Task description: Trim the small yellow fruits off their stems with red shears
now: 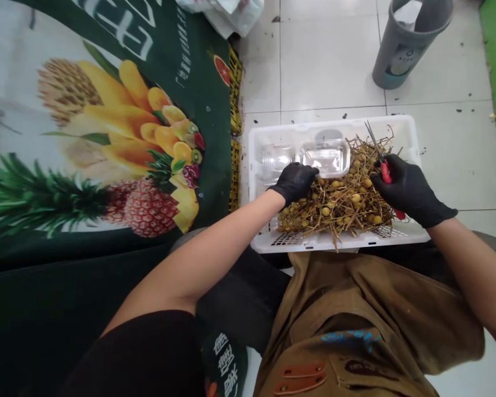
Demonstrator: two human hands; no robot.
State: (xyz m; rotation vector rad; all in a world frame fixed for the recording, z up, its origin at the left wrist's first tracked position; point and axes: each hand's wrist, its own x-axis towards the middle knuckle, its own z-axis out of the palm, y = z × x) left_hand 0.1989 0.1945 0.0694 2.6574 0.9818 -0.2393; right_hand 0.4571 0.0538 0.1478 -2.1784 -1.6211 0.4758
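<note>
My left hand (296, 182), in a black glove, grips the near left edge of a clear plastic box (325, 157). That box rests over the left part of a heap of longans (334, 207) on brown twiggy stems. In my right hand (407, 187), also black-gloved, are scissors (385, 168) with red handles, their blades pointing up and away over the heap. More clear plastic boxes (276, 157) stand stacked at the basket's left end. All of this sits inside a white plastic basket (339, 242); a red thing at its right side is mostly hidden beneath my right hand.
A grey bin (405, 49) stands on the tiled floor (326, 60) beyond the basket. To the left hangs a green cover printed with fruit (215, 138), with yellow crates (235, 165) along its edge. White plastic bags (235, 14) lie at the top. My brown apron (355, 309) is close below.
</note>
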